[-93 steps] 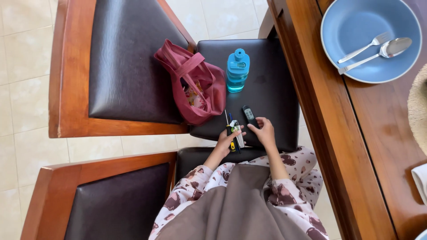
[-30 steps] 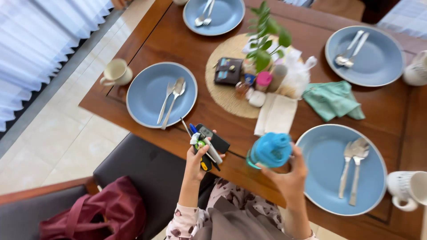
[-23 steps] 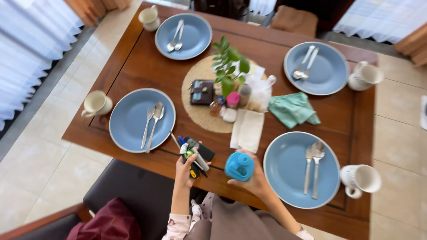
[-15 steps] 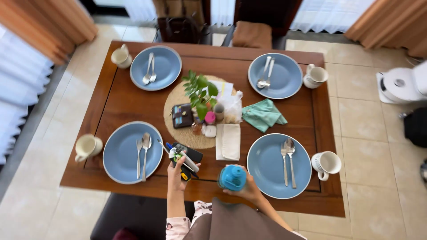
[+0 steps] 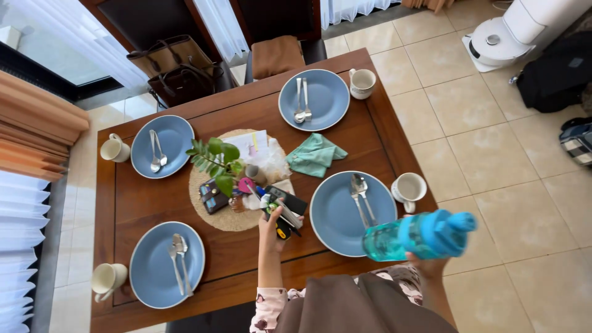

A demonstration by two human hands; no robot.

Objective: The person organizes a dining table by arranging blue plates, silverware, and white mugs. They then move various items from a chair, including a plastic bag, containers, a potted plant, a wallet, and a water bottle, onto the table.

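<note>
Two hands: we saw both of them occupied above a dark wooden table (image 5: 246, 105).
Left hand (image 5: 271, 225): fingers were curled tight around a bundle of small items (image 5: 280, 209), which looked like a dark flat phone-like thing, pens and a small yellow-and-black piece; we could not tell each one apart.
Bundle's place: it hung over the table's near half, just at 3 o'clock of the round woven mat (image 5: 231, 182) and at 9 o'clock of the nearest blue plate (image 5: 339, 222).
Right hand (image 5: 425, 265): mostly hidden beneath the teal water bottle (image 5: 419, 235); we saw the bottle resting in its grip, though how the fingers wrapped it we could not tell.
Bottle's place: it lay nearly on its side, blue cap pointing to 3 o'clock, off the table's corner and over the tiled floor (image 5: 493, 185).
Table setting: four blue plates bore spoons and forks, each with a cream mug (image 5: 410, 188) beside it.
Centre of mat: a small green plant (image 5: 216, 160), a dark wallet-like case (image 5: 214, 197) and white tissue stood there.
Green cloth (image 5: 314, 154): it lay crumpled at 3 o'clock of the mat.
Far side, 12 o'clock: a brown handbag (image 5: 179, 71) sat on a chair.
</note>
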